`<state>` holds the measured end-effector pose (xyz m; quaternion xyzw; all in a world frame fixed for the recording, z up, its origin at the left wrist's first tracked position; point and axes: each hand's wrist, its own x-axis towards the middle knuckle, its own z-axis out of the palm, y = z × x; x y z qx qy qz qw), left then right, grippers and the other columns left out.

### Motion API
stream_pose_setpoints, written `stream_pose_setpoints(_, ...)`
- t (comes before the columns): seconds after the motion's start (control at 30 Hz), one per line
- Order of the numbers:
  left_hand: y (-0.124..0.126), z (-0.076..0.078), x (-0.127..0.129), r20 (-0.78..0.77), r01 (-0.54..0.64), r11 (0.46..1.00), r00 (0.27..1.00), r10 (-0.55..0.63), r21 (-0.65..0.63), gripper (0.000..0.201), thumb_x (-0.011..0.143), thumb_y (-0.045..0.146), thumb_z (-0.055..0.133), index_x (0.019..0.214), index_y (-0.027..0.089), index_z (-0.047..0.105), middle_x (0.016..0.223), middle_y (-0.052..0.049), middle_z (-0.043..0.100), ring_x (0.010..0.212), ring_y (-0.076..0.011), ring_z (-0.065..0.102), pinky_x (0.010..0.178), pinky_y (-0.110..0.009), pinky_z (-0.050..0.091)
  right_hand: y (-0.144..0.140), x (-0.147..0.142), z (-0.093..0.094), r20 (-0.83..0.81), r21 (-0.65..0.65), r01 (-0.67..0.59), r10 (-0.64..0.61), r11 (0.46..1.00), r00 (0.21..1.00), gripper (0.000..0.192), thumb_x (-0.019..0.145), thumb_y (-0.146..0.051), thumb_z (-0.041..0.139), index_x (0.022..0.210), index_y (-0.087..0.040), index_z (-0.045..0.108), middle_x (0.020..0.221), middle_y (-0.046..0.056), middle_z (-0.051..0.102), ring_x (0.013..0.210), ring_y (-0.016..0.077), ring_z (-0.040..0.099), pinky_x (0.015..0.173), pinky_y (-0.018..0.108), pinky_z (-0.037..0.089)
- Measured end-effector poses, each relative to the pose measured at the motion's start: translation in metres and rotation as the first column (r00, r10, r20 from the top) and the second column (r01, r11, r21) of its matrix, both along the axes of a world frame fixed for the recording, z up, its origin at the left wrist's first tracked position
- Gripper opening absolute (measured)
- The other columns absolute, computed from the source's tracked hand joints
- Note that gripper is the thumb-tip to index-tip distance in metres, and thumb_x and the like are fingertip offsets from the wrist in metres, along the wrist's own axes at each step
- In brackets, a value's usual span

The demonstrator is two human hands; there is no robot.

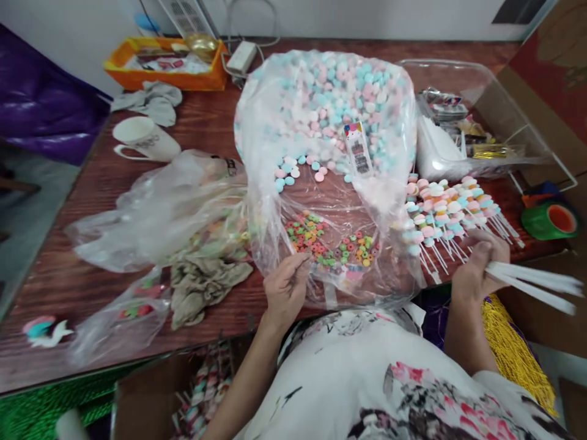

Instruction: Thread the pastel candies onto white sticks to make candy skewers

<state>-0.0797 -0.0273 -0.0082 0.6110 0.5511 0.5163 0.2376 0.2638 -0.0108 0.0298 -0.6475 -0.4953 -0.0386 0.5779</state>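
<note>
My right hand (479, 266) is closed around several white sticks (534, 280), whose ends point out to the right and are blurred. Beside it lies a bunch of candy skewers (443, 211), pastel pieces threaded on white sticks. At the front edge of the clear plastic bag (275, 244), my left hand (287, 287) has its fingers pinched together; what they hold, if anything, is too small to make out. Colourful ring-shaped pieces (316, 241) are spread just past its fingertips. Behind them, the big bag bulges with pink, blue and white round candies (321, 91).
A clear tub (486, 162) with packets stands at the back right, near green tape (548, 220). Leftward are a crumpled plastic bag (156, 208), brown cloth (202, 290), white mug (144, 139) and orange basket (169, 79). Below the table edge sits a box of skewers (211, 382).
</note>
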Motion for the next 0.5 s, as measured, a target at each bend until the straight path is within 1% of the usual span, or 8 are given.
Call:
stream_pose_setpoints(0.07,0.0,0.003,0.004,-0.039,0.019,1.0,0.999,-0.018,0.022,0.019,0.081,0.018,0.067,0.098,0.021,0.074,0.094,-0.004,0.076,0.086,-0.0188,0.072,0.086,-0.035,0.058,-0.014,-0.027,-0.006,-0.26,-0.01,-0.167,0.158,0.986,0.952,0.029,0.098,-0.033,0.04,0.109,-0.018,0.062,0.077,0.003,0.06,0.065,0.0165,0.06,0.064,0.033,0.053)
stream_pose_setpoints(0.13,0.001,0.006,0.01,-0.083,0.075,0.996,0.994,-0.071,0.047,0.019,0.082,0.016,0.065,0.098,0.022,0.074,0.094,-0.004,0.076,0.087,-0.0186,0.071,0.086,-0.034,0.057,-0.023,-0.051,-0.019,-0.374,-0.091,-0.39,0.332,0.916,0.866,0.022,0.095,-0.031,0.048,0.102,-0.019,0.064,0.07,0.001,0.06,0.059,0.0139,0.057,0.057,0.027,0.05)
stream_pose_setpoints(0.2,0.004,0.009,0.017,-0.115,0.145,0.987,0.984,-0.137,0.065,0.021,0.085,0.015,0.06,0.101,0.022,0.073,0.095,-0.005,0.076,0.087,-0.0179,0.071,0.085,-0.033,0.057,-0.028,-0.067,-0.036,-0.402,-0.232,-0.623,0.51,0.747,0.761,0.02,0.093,-0.029,0.051,0.098,-0.019,0.067,0.067,0.0,0.06,0.058,0.0138,0.056,0.057,0.026,0.05)
stream_pose_setpoints(0.27,0.013,0.012,0.022,-0.141,0.215,0.974,0.969,-0.203,0.069,0.022,0.087,0.015,0.057,0.101,0.021,0.072,0.095,-0.005,0.075,0.087,-0.017,0.07,0.082,-0.031,0.056,-0.029,-0.073,-0.051,-0.347,-0.324,-0.708,0.617,0.627,0.706,0.019,0.091,-0.028,0.057,0.103,-0.019,0.068,0.075,0.002,0.064,0.065,0.0157,0.058,0.064,0.029,0.051)
stream_pose_setpoints(0.33,0.03,0.016,0.023,-0.182,0.271,0.961,0.949,-0.258,0.052,0.019,0.088,0.017,0.055,0.098,0.02,0.071,0.092,-0.006,0.075,0.085,-0.0161,0.07,0.08,-0.029,0.055,-0.028,-0.073,-0.062,-0.315,-0.337,-0.738,0.668,0.585,0.674,0.021,0.091,-0.029,0.055,0.107,-0.02,0.067,0.08,0.003,0.066,0.07,0.0174,0.06,0.068,0.031,0.051)
stream_pose_setpoints(0.37,0.043,0.019,0.022,-0.214,0.295,0.955,0.935,-0.282,0.032,0.018,0.089,0.018,0.054,0.094,0.019,0.071,0.09,-0.005,0.075,0.084,-0.0157,0.069,0.08,-0.029,0.054,-0.027,-0.072,-0.065,-0.306,-0.329,-0.744,0.68,0.581,0.666,0.021,0.092,-0.029,0.054,0.106,-0.02,0.067,0.081,0.003,0.066,0.071,0.018,0.06,0.069,0.031,0.051)
stream_pose_setpoints(0.43,0.077,0.025,0.018,-0.314,0.327,0.944,0.893,-0.323,-0.041,0.019,0.09,0.02,0.052,0.089,0.018,0.071,0.088,-0.005,0.074,0.084,-0.0157,0.068,0.082,-0.029,0.053,-0.027,-0.069,-0.067,-0.305,-0.307,-0.752,0.689,0.583,0.658,0.02,0.094,-0.029,0.05,0.098,-0.02,0.067,0.079,0.003,0.064,0.072,0.0181,0.06,0.07,0.031,0.05)
stream_pose_setpoints(0.5,0.12,0.033,0.015,-0.483,0.306,0.936,0.802,-0.352,-0.173,0.021,0.09,0.022,0.05,0.088,0.018,0.071,0.092,-0.007,0.073,0.092,-0.0179,0.066,0.09,-0.032,0.05,-0.028,-0.068,-0.067,-0.316,-0.301,-0.747,0.677,0.593,0.665,0.023,0.096,-0.029,0.047,0.085,-0.02,0.066,0.076,0.002,0.062,0.071,0.0178,0.059,0.069,0.03,0.049)
